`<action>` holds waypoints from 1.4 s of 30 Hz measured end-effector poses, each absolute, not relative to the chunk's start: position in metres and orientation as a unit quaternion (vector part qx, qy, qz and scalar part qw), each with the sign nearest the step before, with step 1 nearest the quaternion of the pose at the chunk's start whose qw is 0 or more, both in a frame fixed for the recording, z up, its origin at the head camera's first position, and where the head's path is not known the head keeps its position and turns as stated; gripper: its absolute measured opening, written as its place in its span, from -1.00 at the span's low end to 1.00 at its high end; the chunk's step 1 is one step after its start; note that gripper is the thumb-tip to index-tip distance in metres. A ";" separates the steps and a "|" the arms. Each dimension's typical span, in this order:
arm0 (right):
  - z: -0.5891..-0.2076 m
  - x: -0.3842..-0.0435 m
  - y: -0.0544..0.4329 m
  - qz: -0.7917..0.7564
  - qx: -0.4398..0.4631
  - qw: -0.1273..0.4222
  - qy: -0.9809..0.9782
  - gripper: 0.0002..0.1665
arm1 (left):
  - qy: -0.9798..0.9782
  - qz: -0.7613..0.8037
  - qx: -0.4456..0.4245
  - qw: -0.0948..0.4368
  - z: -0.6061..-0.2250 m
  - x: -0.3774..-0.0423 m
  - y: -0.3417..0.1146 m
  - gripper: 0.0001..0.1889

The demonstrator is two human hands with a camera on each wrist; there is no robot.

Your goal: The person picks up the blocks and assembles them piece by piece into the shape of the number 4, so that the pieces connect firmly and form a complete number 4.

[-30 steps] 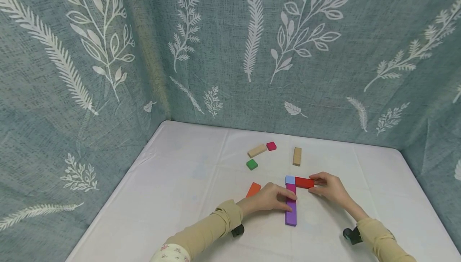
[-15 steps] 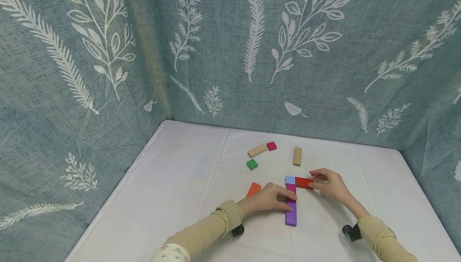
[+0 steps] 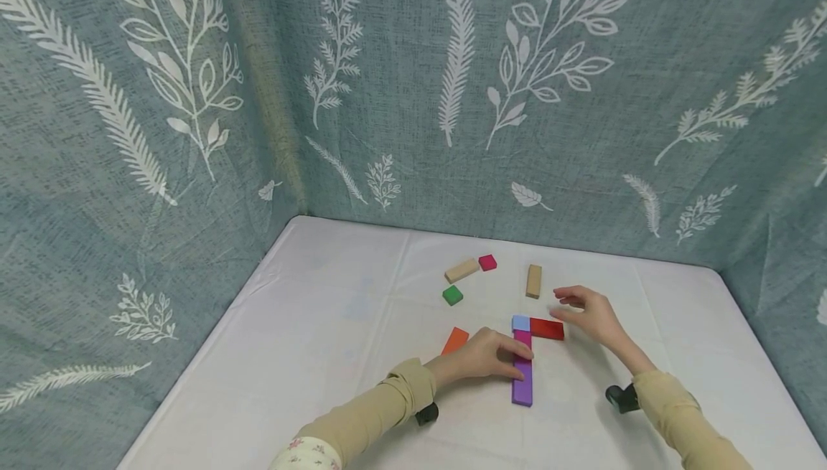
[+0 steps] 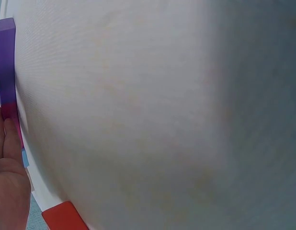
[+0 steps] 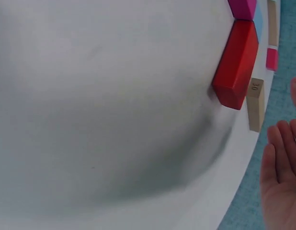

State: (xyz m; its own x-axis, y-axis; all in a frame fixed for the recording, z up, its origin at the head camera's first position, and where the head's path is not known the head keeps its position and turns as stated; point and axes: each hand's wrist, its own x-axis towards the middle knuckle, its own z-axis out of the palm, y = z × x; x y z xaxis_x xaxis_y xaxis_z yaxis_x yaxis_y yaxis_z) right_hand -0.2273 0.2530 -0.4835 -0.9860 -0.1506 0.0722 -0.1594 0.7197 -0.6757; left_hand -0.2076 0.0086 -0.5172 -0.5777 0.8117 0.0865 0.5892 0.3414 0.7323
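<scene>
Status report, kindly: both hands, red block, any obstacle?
Left hand touching magenta block and purple block. Right hand holding nothing, near red block. Red block lying against light blue block. Possible obstacle: orange block, by left hand.

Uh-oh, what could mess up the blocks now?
The left hand, touching the magenta block, might nudge it away from the purple block. The right hand, close to the red block, could bump it. The orange block, beside the left hand, might get brushed.

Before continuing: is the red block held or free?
Free: the right hand is clear of the red block; left hand on magenta block.
</scene>
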 end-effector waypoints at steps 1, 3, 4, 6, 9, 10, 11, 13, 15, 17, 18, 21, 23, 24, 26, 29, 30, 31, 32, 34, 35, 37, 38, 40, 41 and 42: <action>-0.483 -0.229 0.252 0.368 0.082 0.007 -0.926 -0.46 | 0.805 0.375 0.435 0.149 -0.517 -0.208 0.008 -0.61; -0.482 -0.234 0.252 0.373 0.085 0.012 -0.924 -0.44 | 0.805 0.374 0.436 0.150 -0.516 -0.208 0.008 -0.60; -0.481 -0.236 0.252 0.375 0.085 0.012 -0.923 -0.43 | 0.804 0.374 0.437 0.150 -0.516 -0.208 0.008 -0.60; -0.479 -0.240 0.250 0.379 0.085 0.011 -0.921 -0.41 | 0.805 0.373 0.437 0.149 -0.517 -0.208 0.008 -0.60; -0.476 -0.246 0.249 0.383 0.087 0.008 -0.920 -0.36 | 0.807 0.374 0.432 0.150 -0.517 -0.208 0.007 -0.60; -0.475 -0.248 0.249 0.386 0.088 0.006 -0.918 -0.35 | 0.807 0.374 0.431 0.151 -0.517 -0.208 0.007 -0.60; -0.474 -0.251 0.248 0.390 0.089 0.004 -0.916 -0.33 | 0.808 0.375 0.429 0.152 -0.517 -0.208 0.006 -0.60; -0.473 -0.255 0.249 0.398 0.087 -0.002 -0.913 -0.30 | 0.808 0.375 0.428 0.153 -0.517 -0.207 0.006 -0.60; -0.472 -0.258 0.249 0.404 0.084 -0.012 -0.911 -0.25 | 0.807 0.375 0.430 0.153 -0.516 -0.206 0.005 -0.61; -0.472 -0.262 0.250 0.406 0.077 -0.023 -0.910 -0.21 | 0.805 0.376 0.432 0.154 -0.516 -0.206 0.005 -0.61; -0.472 -0.264 0.250 0.406 0.072 -0.029 -0.911 -0.19 | 0.805 0.377 0.433 0.153 -0.516 -0.205 0.004 -0.61; -0.473 -0.269 0.251 0.406 0.061 -0.042 -0.911 -0.15 | 0.803 0.379 0.433 0.155 -0.516 -0.205 0.004 -0.61; -0.474 -0.272 0.252 0.410 0.052 -0.049 -0.909 -0.14 | 0.805 0.377 0.432 0.154 -0.516 -0.205 0.003 -0.61; -0.475 -0.273 0.252 0.412 0.049 -0.051 -0.908 -0.14 | 0.805 0.376 0.432 0.154 -0.516 -0.205 0.003 -0.61; -0.476 -0.275 0.254 0.418 0.042 -0.058 -0.906 -0.12 | 0.806 0.375 0.432 0.154 -0.515 -0.205 0.003 -0.61; -0.477 -0.277 0.256 0.423 0.038 -0.067 -0.903 -0.08 | 0.806 0.374 0.432 0.157 -0.515 -0.205 0.004 -0.61; -0.477 -0.278 0.256 0.423 0.038 -0.070 -0.903 -0.06 | 0.806 0.373 0.432 0.157 -0.515 -0.205 0.004 -0.61; -0.478 -0.278 0.257 0.423 0.039 -0.074 -0.902 -0.05 | 0.806 0.373 0.432 0.158 -0.516 -0.205 0.004 -0.61; -0.478 -0.278 0.257 0.422 0.040 -0.077 -0.902 -0.05 | 0.806 0.373 0.433 0.158 -0.516 -0.205 0.004 -0.61; -0.479 -0.278 0.257 0.419 0.040 -0.085 -0.903 -0.04 | 0.806 0.370 0.433 0.158 -0.516 -0.205 0.004 -0.61; -0.480 -0.279 0.256 0.416 0.042 -0.088 -0.904 -0.04 | 0.807 0.369 0.434 0.158 -0.516 -0.205 0.004 -0.60; -0.481 -0.279 0.254 0.409 0.049 -0.093 -0.906 -0.06 | 0.807 0.368 0.435 0.158 -0.516 -0.205 0.005 -0.60; -0.482 -0.280 0.254 0.406 0.052 -0.094 -0.908 -0.06 | 0.808 0.365 0.436 0.156 -0.515 -0.206 0.005 -0.60; -0.484 -0.281 0.252 0.397 0.060 -0.095 -0.911 -0.07 | 0.807 0.364 0.437 0.157 -0.516 -0.206 0.005 -0.60; -0.485 -0.281 0.252 0.392 0.064 -0.095 -0.913 -0.07 | 0.807 0.363 0.438 0.157 -0.515 -0.206 0.005 -0.60; -0.486 -0.281 0.252 0.387 0.066 -0.094 -0.915 -0.08 | 0.808 0.361 0.439 0.156 -0.515 -0.206 0.005 -0.60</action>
